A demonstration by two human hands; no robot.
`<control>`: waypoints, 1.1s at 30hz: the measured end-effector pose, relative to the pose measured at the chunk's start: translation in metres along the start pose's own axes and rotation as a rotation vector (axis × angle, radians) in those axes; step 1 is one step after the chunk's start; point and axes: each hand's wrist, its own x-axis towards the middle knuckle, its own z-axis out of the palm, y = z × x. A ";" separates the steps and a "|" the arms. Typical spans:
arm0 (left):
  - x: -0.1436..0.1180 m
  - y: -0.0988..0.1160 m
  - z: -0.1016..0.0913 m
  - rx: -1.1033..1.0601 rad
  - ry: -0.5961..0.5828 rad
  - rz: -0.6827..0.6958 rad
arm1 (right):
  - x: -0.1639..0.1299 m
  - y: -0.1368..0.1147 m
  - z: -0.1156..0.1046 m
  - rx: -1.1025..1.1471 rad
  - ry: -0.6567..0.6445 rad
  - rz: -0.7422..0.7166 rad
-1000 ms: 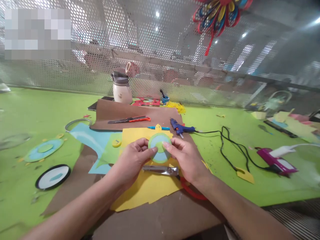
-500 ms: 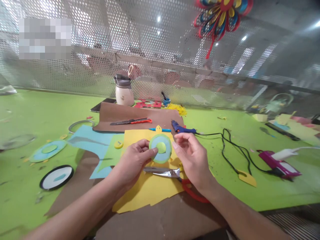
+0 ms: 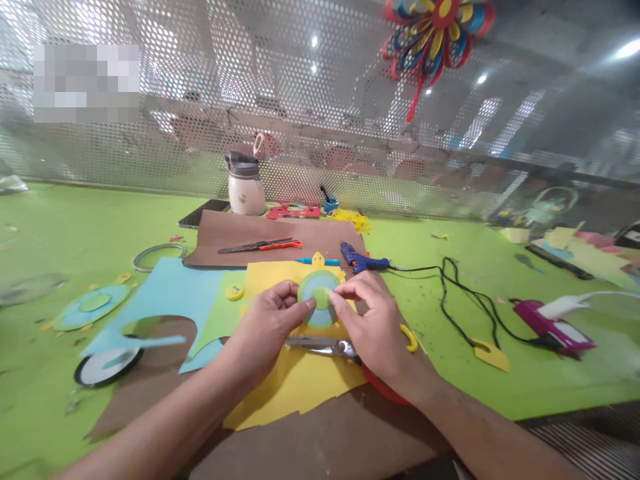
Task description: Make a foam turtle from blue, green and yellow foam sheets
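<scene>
My left hand (image 3: 273,320) pinches the left edge of a small paper turtle (image 3: 320,323) with its thumb and fingers. The turtle has a round shell of green and blue paper rings with a yellow head on top. On the shell's right side, the thumb and fingers of my right hand (image 3: 373,320) close together. Below the turtle, scissors (image 3: 320,345) lie on yellow paper (image 3: 295,393), their red handles partly hidden under my right hand. A yellow curved piece (image 3: 410,338) shows beside that hand.
Behind lie a blue pen (image 3: 317,262), a corded glue gun (image 3: 363,260) and a red-handled cutter (image 3: 263,245) on brown paper (image 3: 220,233). To the left are cut blue paper (image 3: 165,280), a round paper piece (image 3: 93,307) and a black-rimmed disc (image 3: 107,370).
My right hand has moved left and its fingers now touch the turtle's shell. The blue paper on the left has shifted, with a strip now reaching over the black-rimmed disc.
</scene>
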 end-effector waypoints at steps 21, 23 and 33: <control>0.000 0.000 -0.001 -0.180 -0.074 -0.015 | -0.001 0.002 0.003 -0.120 0.024 -0.119; -0.001 0.000 0.000 -0.168 -0.085 -0.013 | -0.001 0.002 0.004 -0.141 0.036 -0.148; -0.003 0.000 0.003 -0.123 -0.065 -0.038 | 0.001 0.005 0.005 -0.103 -0.012 -0.067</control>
